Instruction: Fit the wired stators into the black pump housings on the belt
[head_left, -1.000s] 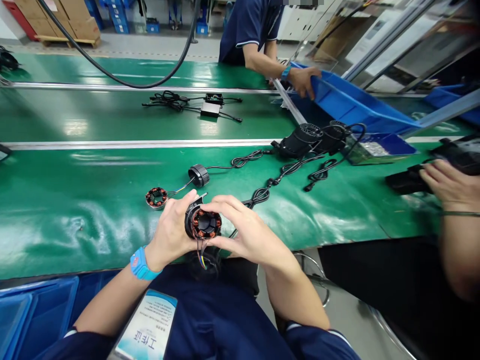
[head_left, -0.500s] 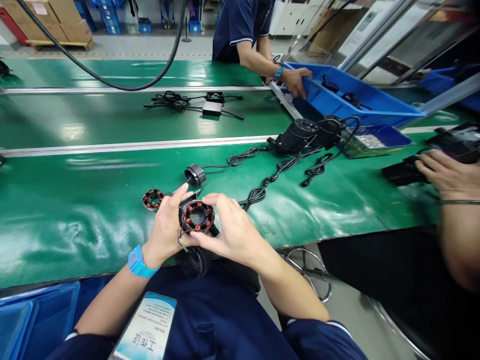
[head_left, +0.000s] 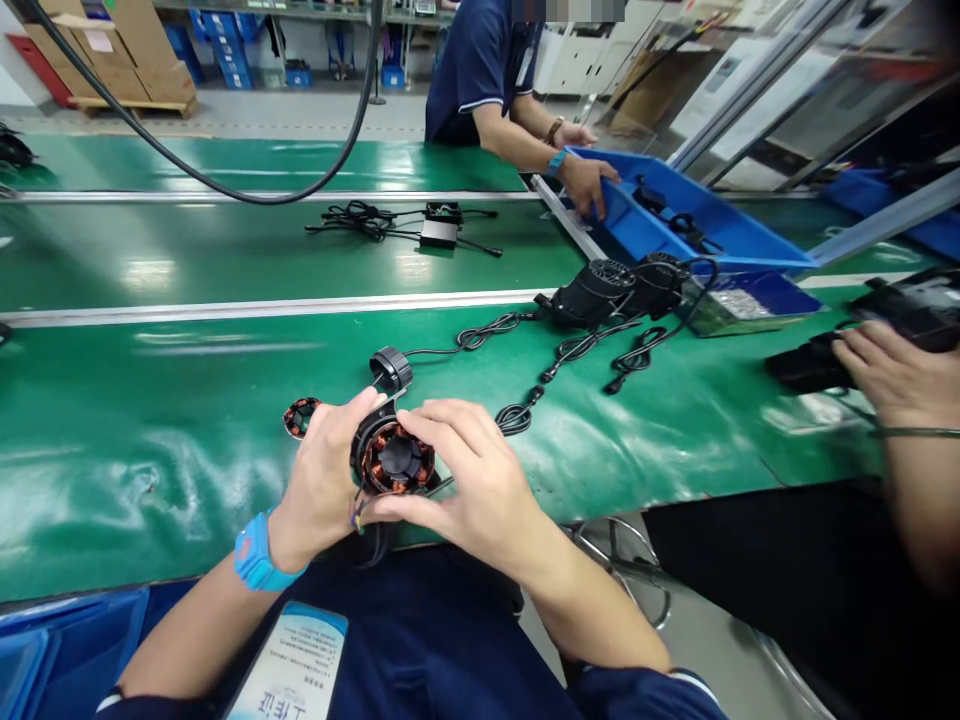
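Copper coil ring (head_left: 373, 474) between two hands, above the green bench's (head_left: 225, 450) near edge!
Left fingers clamp the black housing (head_left: 363, 432) around it; right hand (head_left: 484, 480) pinches the ring, thumb and fingers apart across it; a ridged black cap (head_left: 392, 368) sits just beyond the left hand (head_left: 322, 470).

Looks like a factory assembly workshop, judging by a green worktop (head_left: 187, 400), a copper-wound motor part (head_left: 383, 462) near centre and stacked cartons (head_left: 139, 55), upper left.
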